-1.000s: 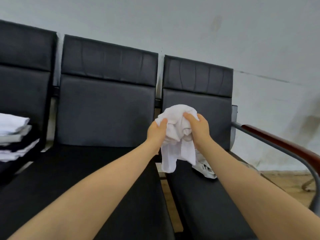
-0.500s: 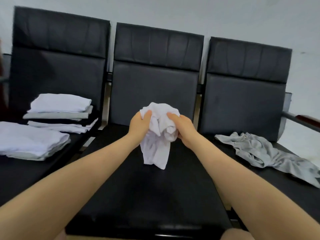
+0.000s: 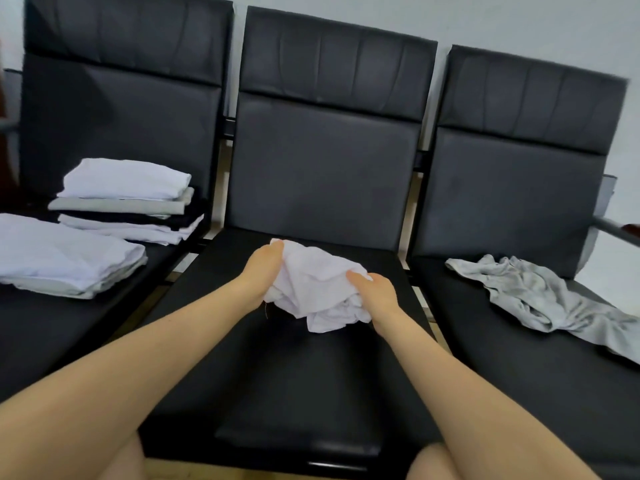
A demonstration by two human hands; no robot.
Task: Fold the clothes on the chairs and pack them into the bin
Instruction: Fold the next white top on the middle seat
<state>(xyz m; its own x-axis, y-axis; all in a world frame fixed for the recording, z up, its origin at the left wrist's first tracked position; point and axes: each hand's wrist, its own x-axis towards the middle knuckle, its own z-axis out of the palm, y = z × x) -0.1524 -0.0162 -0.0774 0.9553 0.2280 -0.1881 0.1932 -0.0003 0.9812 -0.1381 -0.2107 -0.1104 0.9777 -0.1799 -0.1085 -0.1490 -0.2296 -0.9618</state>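
My left hand (image 3: 260, 271) and right hand (image 3: 375, 295) each grip the crumpled white garment (image 3: 313, 284), bunched on the middle chair seat (image 3: 287, 375) at centre view. At three o'clock a grey garment (image 3: 540, 296) sprawls unfolded on the right chair. At nine o'clock folded stacks (image 3: 121, 197) sit on the left chair.

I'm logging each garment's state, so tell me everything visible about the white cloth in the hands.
The crumpled white cloth garment is a thin, soft-looking fabric, bunched and unfolded, over the middle black chair seat. The left hand grips its left edge and the right hand its right side. A loose corner hangs toward the seat; whether it touches is unclear.
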